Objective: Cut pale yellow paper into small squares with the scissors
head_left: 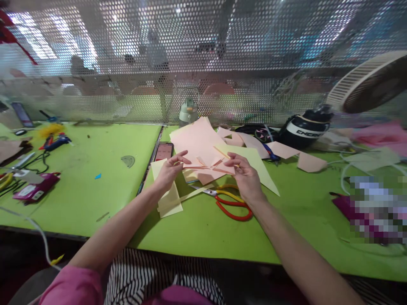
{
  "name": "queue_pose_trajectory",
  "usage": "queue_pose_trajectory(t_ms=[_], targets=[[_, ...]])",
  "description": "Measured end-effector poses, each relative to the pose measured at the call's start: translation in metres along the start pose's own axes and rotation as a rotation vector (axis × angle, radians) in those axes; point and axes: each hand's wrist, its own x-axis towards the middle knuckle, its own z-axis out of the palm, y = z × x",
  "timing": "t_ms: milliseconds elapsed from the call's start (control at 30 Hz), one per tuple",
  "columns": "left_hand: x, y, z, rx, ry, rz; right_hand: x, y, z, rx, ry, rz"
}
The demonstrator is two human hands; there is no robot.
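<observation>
Here, the left hand (168,171) and right hand (244,176) each pinch an end of thin pink paper strips (208,166) with their fingers, holding them taut above the green tabletop (95,190), just beyond the red scissors (230,201).

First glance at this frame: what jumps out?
Dead centre, the left hand and right hand pinch thin pink paper strips between them above the bright green table. Just below lie red-and-yellow scissors, with pink paper sheets behind, and a perforated metal screen walls off the back.
</observation>
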Motion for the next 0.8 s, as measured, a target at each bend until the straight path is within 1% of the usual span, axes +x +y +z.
queue_pose_trajectory(t_ms=[100,233,333,533,700,800], targets=[[-0.0026,0.0015,0.0005,0.095,-0.017,0.12,-0.0003,-0.0009,-0.0007,0.0,0.016,-0.086],[-0.0042,0.0027,0.0014,0.141,-0.011,0.207,-0.0018,-0.0035,-0.0008,-0.027,0.043,-0.194],[-0.0041,0.0029,0.0014,0.163,-0.021,0.243,-0.0031,-0.0056,-0.0007,-0.044,0.057,-0.208],[-0.0031,0.0009,-0.0001,0.185,-0.039,0.272,-0.003,-0.0043,-0.0015,-0.017,0.041,-0.232],[-0.0041,0.0031,0.0007,0.19,-0.046,0.313,-0.003,-0.0052,-0.0011,0.004,0.04,-0.242],[-0.0035,0.0037,0.0005,0.176,-0.052,0.299,-0.0023,-0.0056,-0.0012,0.006,0.046,-0.223]])
